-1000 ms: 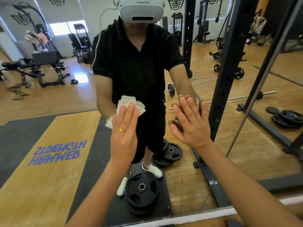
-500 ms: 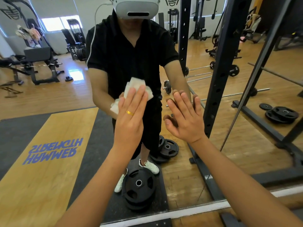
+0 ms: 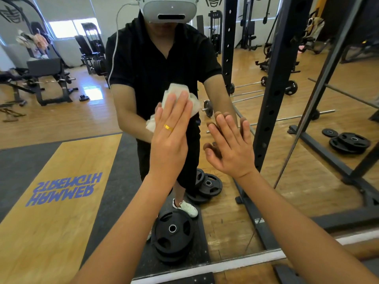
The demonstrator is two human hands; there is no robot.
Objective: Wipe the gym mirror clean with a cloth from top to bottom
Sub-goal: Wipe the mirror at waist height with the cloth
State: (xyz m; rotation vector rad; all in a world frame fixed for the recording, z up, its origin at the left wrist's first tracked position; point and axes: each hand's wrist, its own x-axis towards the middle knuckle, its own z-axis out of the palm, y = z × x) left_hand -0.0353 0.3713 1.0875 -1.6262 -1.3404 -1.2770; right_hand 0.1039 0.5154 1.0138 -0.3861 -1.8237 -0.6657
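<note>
The gym mirror [image 3: 61, 124] fills nearly the whole view and reflects me and the gym behind. My left hand [image 3: 170, 136], with a gold ring on one finger, lies flat with straight fingers and presses a crumpled white cloth [image 3: 192, 103] against the glass at about chest height of my reflection. The cloth sticks out above and to both sides of the fingers. My right hand [image 3: 231, 148] rests flat on the glass just to the right, fingers straight and spread, holding nothing.
The mirror's white bottom frame [image 3: 225, 265] runs along the floor. Reflected in the glass are a black rack upright [image 3: 272, 95], weight plates [image 3: 174, 236], barbells and benches. A wooden platform with blue lettering [image 3: 61, 191] shows at the lower left.
My left hand has slid the cloth up the glass and a little to the right. My right hand stayed flat on the mirror beside it.
</note>
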